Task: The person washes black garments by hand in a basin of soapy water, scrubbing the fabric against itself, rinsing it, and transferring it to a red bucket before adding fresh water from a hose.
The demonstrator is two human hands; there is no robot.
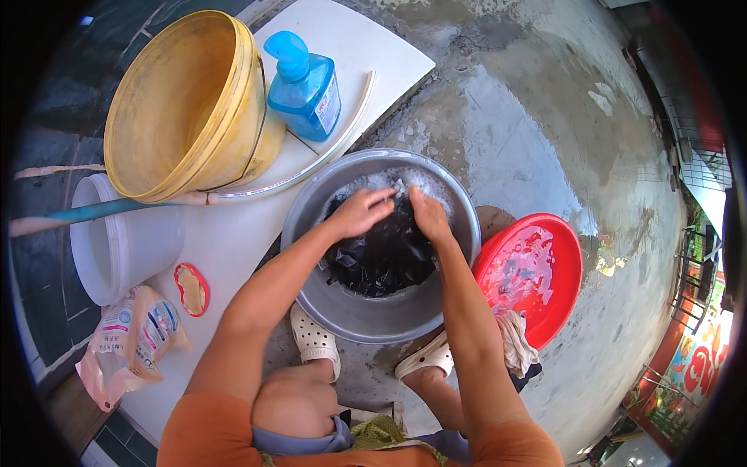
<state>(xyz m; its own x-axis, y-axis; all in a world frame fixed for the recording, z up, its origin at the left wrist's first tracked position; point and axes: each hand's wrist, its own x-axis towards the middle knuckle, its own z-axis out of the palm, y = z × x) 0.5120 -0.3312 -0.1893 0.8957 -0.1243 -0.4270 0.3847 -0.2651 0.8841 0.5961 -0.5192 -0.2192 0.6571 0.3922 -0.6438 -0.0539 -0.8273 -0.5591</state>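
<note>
In a grey basin point(369, 327), black wet cloth point(381, 261) lies in sudsy water point(440, 194). Both my hands are over its far part, close together. My left hand point(364, 212) has its fingers bent inward against a raised fold of the cloth. Opposite it, my right hand point(426, 214) grips the same fold, fingers pointing down and partly hidden. White foam clings around the fold between them.
Right of the basin is a red basin point(574, 288) with soapy water and a pale cloth point(517, 342) over its rim. On the white slab at left stand a yellow bucket point(268, 148), blue pump bottle point(303, 97), translucent bucket point(148, 241), red-edged brush point(191, 289) and plastic bag point(132, 342).
</note>
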